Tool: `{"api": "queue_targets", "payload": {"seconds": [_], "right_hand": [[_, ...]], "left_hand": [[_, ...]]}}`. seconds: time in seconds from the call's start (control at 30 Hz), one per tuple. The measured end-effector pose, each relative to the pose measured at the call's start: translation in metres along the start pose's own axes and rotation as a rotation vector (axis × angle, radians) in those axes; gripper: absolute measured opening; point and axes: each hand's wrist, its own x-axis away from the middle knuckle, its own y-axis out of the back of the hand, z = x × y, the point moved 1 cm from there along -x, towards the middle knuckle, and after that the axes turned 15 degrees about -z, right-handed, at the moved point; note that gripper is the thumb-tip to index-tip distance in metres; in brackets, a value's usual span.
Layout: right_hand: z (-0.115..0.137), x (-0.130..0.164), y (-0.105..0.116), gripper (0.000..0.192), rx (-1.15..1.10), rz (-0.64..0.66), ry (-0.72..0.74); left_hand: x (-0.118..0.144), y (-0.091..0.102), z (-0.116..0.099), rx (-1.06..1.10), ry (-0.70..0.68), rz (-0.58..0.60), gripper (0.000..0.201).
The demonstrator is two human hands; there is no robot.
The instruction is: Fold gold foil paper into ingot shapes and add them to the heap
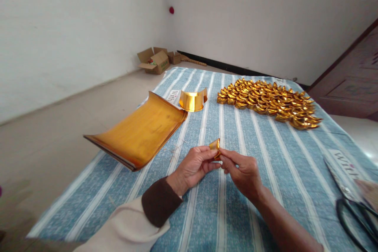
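Note:
A small folded piece of gold foil paper (pixel 215 145) is pinched between my two hands above the middle of the table. My left hand (pixel 196 164) grips its left side with thumb and fingers closed. On the opposite side, my right hand (pixel 240 169) pinches its edge; the fingertips of both hands nearly meet and partly cover the paper. To the left lies a stack of large gold foil sheets (pixel 144 130) with curled edges. A smaller curved gold sheet (pixel 192 101) stands just beyond the stack.
Many folded gold paper ingots (pixel 265 100) sit in rows at the far right of the striped tablecloth (pixel 203 208). Black-handled scissors (pixel 345 193) lie near the right edge. Beyond the table, an open cardboard box (pixel 156 61) rests on the floor by the wall.

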Motion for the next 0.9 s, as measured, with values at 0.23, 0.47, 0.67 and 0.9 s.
{"api": "queue_targets", "payload": {"seconds": [0.23,0.47,0.67,0.9], "right_hand": [[-0.0015,0.0001,-0.0001,0.019,-0.044,-0.031,-0.065],[-0.0015,-0.0008,0.0018,0.018,0.063,-0.042,0.084],[0.0009,-0.0035,0.0053,0.015,0.100,-0.049,0.129],[0.0004,-0.0059,0.0074,0.017,0.172,-0.016,0.258]], "left_hand": [[0.0019,-0.0023,-0.0010,-0.011,-0.002,0.020,0.023],[0.0011,-0.0005,0.0000,-0.022,-0.014,-0.017,0.020],[0.0002,0.0019,0.0006,-0.040,0.001,-0.028,0.021],[0.0017,-0.0003,-0.0013,-0.060,0.004,-0.040,0.023]]}}
